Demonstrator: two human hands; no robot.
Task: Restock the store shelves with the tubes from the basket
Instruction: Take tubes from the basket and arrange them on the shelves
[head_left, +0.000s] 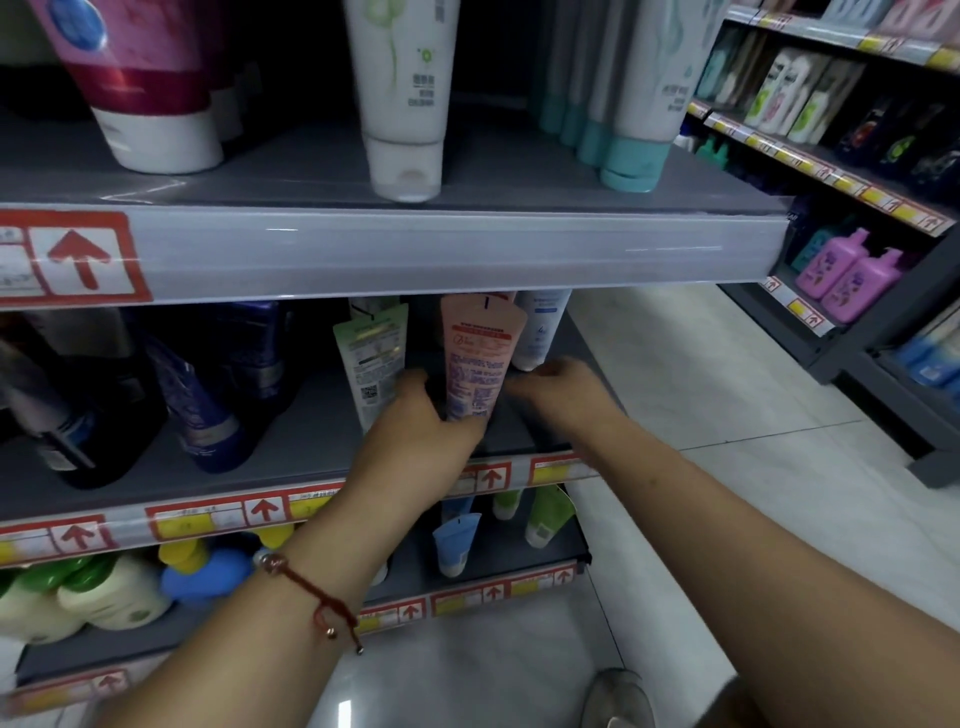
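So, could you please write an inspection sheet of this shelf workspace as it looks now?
Surface: grey middle shelf, price strips along its front edge.
Job's things: pink tube standing cap-down; green tube to its left, white tube to its right.
Clutter: dark bottles at the left of the shelf.
Grippers: left hand gripping the pink tube's base; right hand beside it, contact unclear.
Cables: nothing seen.
Surroundings: tiled floor, further shelving on the right.

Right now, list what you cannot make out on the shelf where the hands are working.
- Base and cap of the pink tube: head view, covered by the left hand.
- Whether the right hand touches that tube: its fingers are motion-blurred.
- Top of the white tube: cut off by the shelf edge above.
- Print on the green tube: too small and blurred.
- The basket: not in view.
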